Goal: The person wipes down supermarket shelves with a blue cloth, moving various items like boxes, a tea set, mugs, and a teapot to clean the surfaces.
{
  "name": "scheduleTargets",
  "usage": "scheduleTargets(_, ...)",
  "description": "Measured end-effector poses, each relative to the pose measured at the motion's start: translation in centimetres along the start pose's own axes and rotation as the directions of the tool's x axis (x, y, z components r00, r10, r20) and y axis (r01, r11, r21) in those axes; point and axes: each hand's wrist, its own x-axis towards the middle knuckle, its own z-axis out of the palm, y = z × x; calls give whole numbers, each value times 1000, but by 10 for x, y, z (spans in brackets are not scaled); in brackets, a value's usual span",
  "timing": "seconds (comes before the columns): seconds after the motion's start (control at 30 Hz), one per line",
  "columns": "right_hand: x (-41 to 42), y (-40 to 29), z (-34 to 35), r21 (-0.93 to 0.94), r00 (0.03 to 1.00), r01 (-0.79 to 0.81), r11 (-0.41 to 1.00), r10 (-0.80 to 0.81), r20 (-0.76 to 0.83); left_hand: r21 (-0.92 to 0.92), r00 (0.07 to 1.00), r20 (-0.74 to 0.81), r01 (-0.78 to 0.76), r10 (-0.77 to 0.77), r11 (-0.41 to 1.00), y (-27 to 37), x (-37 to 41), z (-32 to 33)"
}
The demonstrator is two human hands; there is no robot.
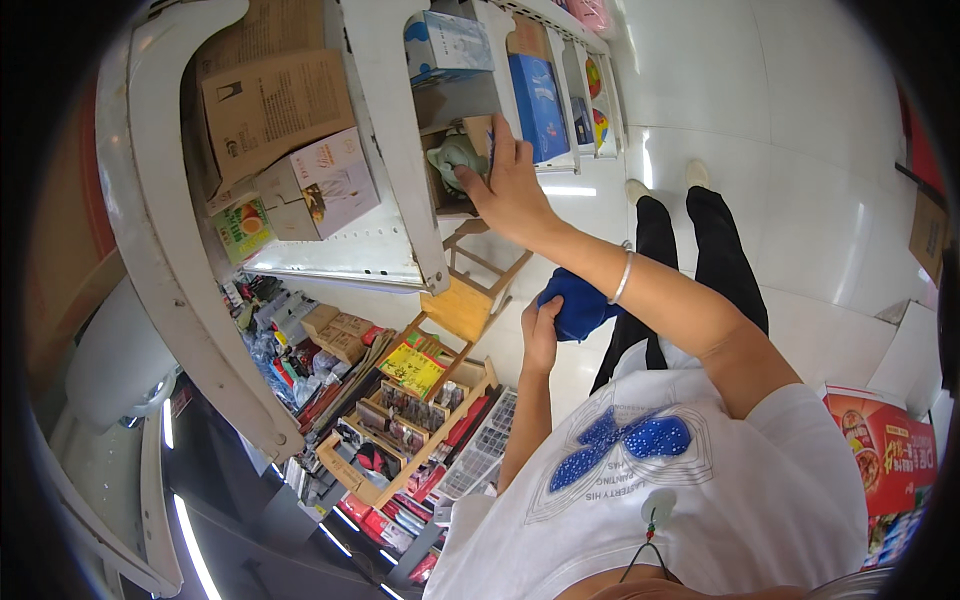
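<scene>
My right hand (pixel 514 184), a bracelet on its wrist, reaches across to a white metal shelf (pixel 401 169). It grips the side of a small open cardboard box (pixel 480 129), fingers over the outer edge and thumb inside. A pale green, glossy figurine-like object (pixel 454 156) sits in this box, and my thumb appears to touch it. The object's lower part is hidden by the box. Lower down, in front of my body, my left hand (pixel 541 326) is closed around a bunched dark blue cloth (pixel 574 307).
Beside the small box stand a blue and white carton (pixel 450 46) and a blue box (pixel 538 109). Larger cardboard cartons (pixel 277 112) fill the neighbouring shelf level. A wooden chair (pixel 457 306) and a wooden display rack (pixel 409 427) with small goods stand below, on my left.
</scene>
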Motion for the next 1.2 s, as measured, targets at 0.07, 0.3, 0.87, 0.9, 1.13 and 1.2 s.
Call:
scheduleTargets(0.07, 6, 5, 14, 30, 999, 12, 999, -11, -40, 60, 998, 22, 51, -53, 997, -2, 3, -12)
scheduleTargets(0.3, 34, 7, 4, -377, 970, 213, 902, -240, -28, 0, 1000, 15, -24, 24, 1000, 9, 12, -19)
scheduleTargets(0.87, 119, 7, -63, -322, 874, 476, 819, -481, 69, -158, 982, 178, -27, 55, 987, 42, 12, 2)
scheduleTargets(0.9, 112, 8, -72, -290, 881, 466, 836, -467, 68, -185, 984, 172, -24, 56, 982, 42, 14, 4)
scheduleTargets(1.13, 67, 29, -151, -244, 940, 325, 914, -341, -25, -477, 973, 221, 50, 64, 877, 64, 24, 30)
scheduleTargets(1.2, 54, 34, -180, -200, 953, 275, 941, -293, -71, -528, 968, 237, 53, 87, 848, 76, 34, 42)
